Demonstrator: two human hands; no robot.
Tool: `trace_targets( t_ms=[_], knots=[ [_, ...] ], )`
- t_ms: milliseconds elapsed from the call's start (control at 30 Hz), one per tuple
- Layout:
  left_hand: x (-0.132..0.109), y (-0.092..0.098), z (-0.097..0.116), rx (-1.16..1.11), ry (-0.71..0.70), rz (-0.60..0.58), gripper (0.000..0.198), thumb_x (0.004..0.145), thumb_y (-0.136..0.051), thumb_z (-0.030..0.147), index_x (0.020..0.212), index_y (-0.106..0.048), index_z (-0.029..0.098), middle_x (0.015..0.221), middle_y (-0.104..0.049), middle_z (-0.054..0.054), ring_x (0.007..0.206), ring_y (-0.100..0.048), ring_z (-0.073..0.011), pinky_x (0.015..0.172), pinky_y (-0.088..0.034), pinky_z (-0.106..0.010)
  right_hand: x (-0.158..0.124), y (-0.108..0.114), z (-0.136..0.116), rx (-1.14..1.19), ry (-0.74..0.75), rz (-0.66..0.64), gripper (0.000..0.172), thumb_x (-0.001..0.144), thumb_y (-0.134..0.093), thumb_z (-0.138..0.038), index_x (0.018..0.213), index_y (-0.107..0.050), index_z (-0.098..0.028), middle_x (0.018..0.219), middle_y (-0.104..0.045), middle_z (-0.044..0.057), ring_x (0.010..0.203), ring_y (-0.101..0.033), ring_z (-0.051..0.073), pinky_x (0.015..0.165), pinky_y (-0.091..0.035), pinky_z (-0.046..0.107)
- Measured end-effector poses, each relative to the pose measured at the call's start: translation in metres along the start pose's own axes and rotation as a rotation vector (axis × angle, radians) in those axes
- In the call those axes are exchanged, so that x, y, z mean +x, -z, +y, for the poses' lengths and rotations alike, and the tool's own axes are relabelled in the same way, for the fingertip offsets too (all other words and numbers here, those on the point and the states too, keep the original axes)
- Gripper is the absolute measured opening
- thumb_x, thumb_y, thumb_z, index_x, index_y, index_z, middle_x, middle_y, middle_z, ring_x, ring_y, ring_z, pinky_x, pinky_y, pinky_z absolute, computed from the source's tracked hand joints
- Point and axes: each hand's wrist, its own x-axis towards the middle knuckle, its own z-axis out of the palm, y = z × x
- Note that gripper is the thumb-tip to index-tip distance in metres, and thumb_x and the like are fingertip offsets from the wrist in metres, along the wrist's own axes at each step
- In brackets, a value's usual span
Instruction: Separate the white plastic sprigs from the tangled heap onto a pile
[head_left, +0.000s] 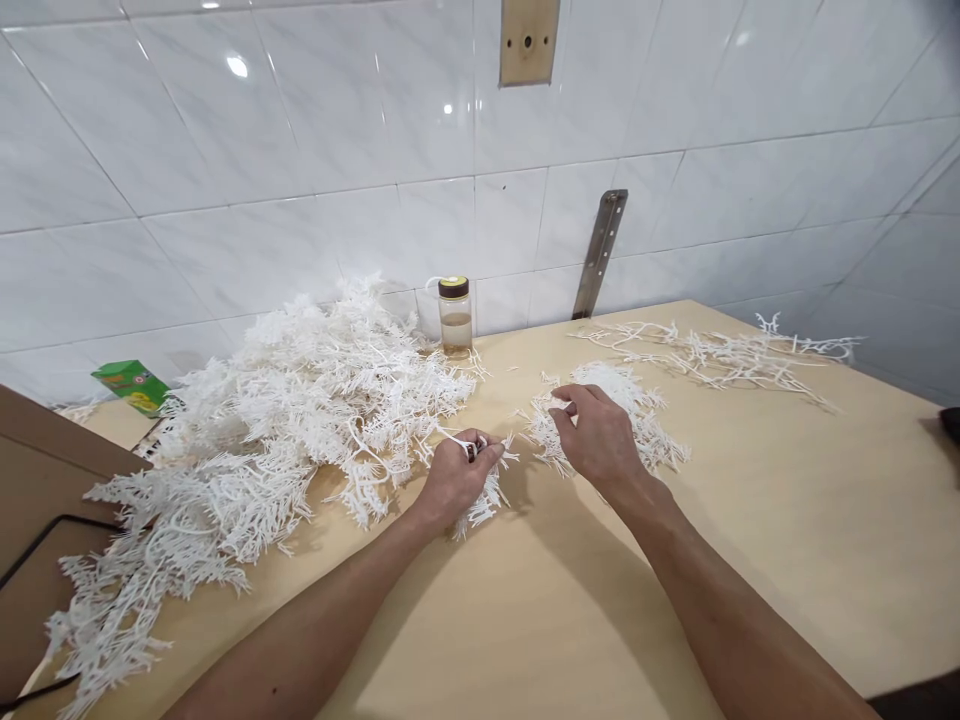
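My left hand (pixel 461 478) is closed around a white plastic branch (pixel 484 505), whose feathery twigs hang below the fingers and poke out past the thumb. A small dark, shiny thing (pixel 472 452) shows between its fingers; its kind is unclear. My right hand (pixel 598 435) hovers at a small heap of loose white sprigs (pixel 649 410), covering part of it. Its fingers are curled, with thumb and forefinger a little apart and nothing visible between them. Left of my left hand lies a large tangled pile of white artificial branches (pixel 300 390).
Stripped white stems (pixel 720 355) lie at the back right of the wooden table (pixel 787 520). A lidded bottle of liquid (pixel 455 320) stands by the tiled wall. At left are a green box (pixel 131 385), a brown carton (pixel 52 530) and a black cable (pixel 45 535).
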Motion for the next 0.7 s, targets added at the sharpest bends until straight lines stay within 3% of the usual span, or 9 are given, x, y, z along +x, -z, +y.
trace_targets(
  t_ms=[67,167,267,400,700],
  knots=[
    [0.001,-0.002,-0.003,0.016,-0.035,0.059,0.025,0.081,-0.061,0.040,0.082,-0.066,0.016,0.062,-0.053,0.002,0.055,-0.042,-0.0111,0.055,-0.032,-0.025,0.000,0.005,-0.005,0.096,-0.084,-0.038,0.021,0.088,-0.055,-0.028,0.100,-0.067,-0.016,0.102,-0.070,0.012,0.070,-0.065,0.019,0.069,-0.051,0.035],
    [0.002,-0.005,-0.008,0.045,-0.086,0.118,0.022,0.081,-0.061,0.038,0.082,-0.066,0.017,0.064,-0.056,0.001,0.056,-0.045,-0.0118,0.056,-0.034,-0.025,-0.006,0.005,-0.024,0.353,-0.200,-0.291,0.031,0.091,-0.053,-0.043,0.100,-0.068,-0.018,0.085,-0.072,0.007,0.057,-0.063,0.016,0.053,-0.050,0.029],
    [0.002,-0.007,-0.012,0.088,-0.104,0.139,0.018,0.081,-0.061,0.034,0.081,-0.065,0.017,0.065,-0.058,0.000,0.058,-0.047,-0.0127,0.057,-0.035,-0.025,-0.013,0.000,-0.041,0.426,-0.189,-0.474,0.032,0.085,-0.061,-0.047,0.097,-0.068,-0.019,0.082,-0.072,0.005,0.057,-0.064,0.016,0.047,-0.047,0.025],
    [0.002,-0.007,-0.013,0.085,-0.098,0.129,0.019,0.082,-0.060,0.036,0.082,-0.065,0.017,0.063,-0.056,0.001,0.056,-0.047,-0.0127,0.057,-0.035,-0.025,-0.016,-0.003,-0.047,0.363,-0.161,-0.475,0.018,0.084,-0.061,-0.035,0.077,-0.069,-0.020,0.067,-0.069,0.002,0.055,-0.064,0.015,0.049,-0.046,0.024],
    [0.004,-0.006,-0.013,0.095,-0.046,0.110,0.022,0.082,-0.059,0.039,0.081,-0.061,0.017,0.057,-0.049,0.004,0.052,-0.040,-0.0117,0.054,-0.031,-0.025,-0.015,-0.004,-0.044,0.348,-0.213,-0.466,0.018,0.084,-0.056,-0.031,0.074,-0.067,-0.020,0.062,-0.067,0.000,0.051,-0.062,0.015,0.052,-0.046,0.025]
  ],
)
